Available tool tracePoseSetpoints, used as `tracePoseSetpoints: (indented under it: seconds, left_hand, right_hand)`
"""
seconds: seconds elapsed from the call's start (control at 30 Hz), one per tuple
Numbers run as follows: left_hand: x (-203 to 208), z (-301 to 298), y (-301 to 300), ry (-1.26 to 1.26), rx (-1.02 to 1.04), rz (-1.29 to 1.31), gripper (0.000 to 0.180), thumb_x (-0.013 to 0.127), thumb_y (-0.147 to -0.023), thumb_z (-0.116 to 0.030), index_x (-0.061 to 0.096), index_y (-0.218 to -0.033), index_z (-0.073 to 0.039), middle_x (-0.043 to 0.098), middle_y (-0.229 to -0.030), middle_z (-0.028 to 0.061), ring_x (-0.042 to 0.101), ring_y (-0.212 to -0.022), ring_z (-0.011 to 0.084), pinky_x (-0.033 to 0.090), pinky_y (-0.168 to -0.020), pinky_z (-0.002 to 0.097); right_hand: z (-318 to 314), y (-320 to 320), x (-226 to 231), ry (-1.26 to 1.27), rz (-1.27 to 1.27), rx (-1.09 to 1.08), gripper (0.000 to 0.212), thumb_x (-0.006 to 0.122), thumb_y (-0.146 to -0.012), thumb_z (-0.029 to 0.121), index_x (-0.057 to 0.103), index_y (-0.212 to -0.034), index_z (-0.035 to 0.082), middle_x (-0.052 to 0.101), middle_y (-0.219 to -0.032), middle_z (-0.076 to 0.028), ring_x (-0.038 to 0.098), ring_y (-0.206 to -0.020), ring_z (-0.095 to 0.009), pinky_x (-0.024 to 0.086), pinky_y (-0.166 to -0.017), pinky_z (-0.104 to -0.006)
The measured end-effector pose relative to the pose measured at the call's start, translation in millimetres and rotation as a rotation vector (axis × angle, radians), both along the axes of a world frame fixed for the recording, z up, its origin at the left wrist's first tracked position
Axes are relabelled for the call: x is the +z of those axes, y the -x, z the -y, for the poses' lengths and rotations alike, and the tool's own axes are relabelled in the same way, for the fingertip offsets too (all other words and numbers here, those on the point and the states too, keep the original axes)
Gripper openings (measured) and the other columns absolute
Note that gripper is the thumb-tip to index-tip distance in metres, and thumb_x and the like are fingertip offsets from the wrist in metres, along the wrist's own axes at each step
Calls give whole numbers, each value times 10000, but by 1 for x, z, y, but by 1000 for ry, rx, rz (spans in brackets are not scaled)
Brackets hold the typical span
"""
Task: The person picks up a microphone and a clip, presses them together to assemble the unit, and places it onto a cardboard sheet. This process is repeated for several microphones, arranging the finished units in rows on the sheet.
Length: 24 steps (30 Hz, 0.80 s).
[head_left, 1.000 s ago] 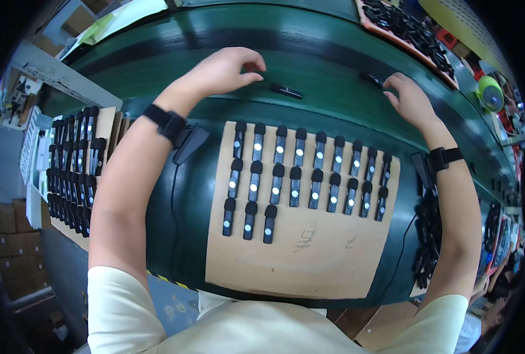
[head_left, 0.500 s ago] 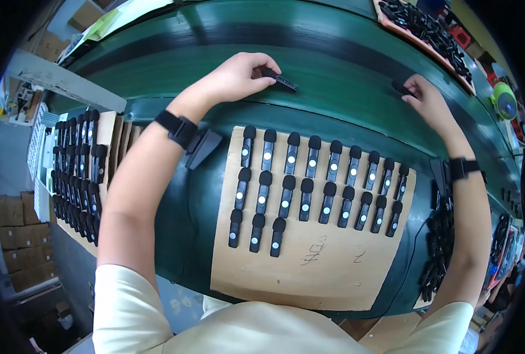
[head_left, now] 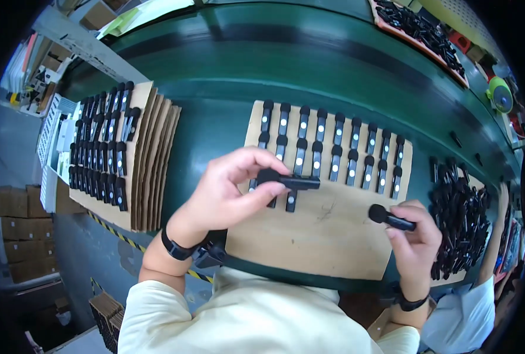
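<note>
Black stick [head_left: 289,182], small and flat with a rounded end, sits pinched in our left hand [head_left: 230,192] between thumb and fingers, held level just above the cardboard sheet [head_left: 321,236]. Our right hand [head_left: 415,239] has its grip clenched on a second black stick [head_left: 391,219], rounded end pointing left, over the sheet's right edge.

Judging from the rows [head_left: 333,147] already laid on the sheet, each piece lies white dot up, rounded end away from us, in line with its neighbours. So for a clean placing we'd say: keep the pinch near the rounded end, turn the piece so the dot faces up, lower it flat into the short third row beside the last piece [head_left: 290,202], touching nothing already set. Let go only once it lies flat. The rows are tight, so a careless finger could knock the neighbours out of line.

Around: a loose pile of the same black pieces [head_left: 460,218] at the right on the green bench [head_left: 333,71], just beside the right hand. At left a stack of cardboard sheets [head_left: 153,165] with a filled top sheet. A tray of black parts [head_left: 418,29] lies far back. Another person's sleeve [head_left: 463,318] shows at lower right, near our right wrist. The bare lower half of the sheet gives the hands working room.
</note>
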<state>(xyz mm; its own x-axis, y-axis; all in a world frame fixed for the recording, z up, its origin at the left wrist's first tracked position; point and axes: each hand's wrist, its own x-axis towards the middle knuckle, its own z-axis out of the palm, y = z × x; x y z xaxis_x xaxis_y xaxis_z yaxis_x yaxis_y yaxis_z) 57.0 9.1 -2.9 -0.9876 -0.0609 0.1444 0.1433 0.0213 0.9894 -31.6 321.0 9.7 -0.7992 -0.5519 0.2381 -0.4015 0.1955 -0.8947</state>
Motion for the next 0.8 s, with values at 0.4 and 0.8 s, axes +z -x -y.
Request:
tracePoseSetpoints:
  seconds: [0.4, 0.8]
  left_hand:
    - [-3, -30, -43, 286, -2, -96, 286, 730, -793, 56, 662, -1071, 60, 693, -1030, 154, 671, -969, 221, 518, -887, 330]
    - [-8, -38, -46, 237, -33, -69, 301, 758, -757, 55, 672, -1045, 42, 701, -1005, 149, 664, -1011, 270, 505, -933, 386]
  right_hand:
    - [29, -50, -29, 98, 73, 1, 254, 715, -818, -20, 611, -1050, -22, 592, -972, -85, 553, -890, -156, 432, -814, -253]
    - [33, -52, -33, 157, -2, 67, 304, 754, -753, -70, 648, -1029, 1, 635, -929, -101, 608, -845, -202, 486, -751, -289]
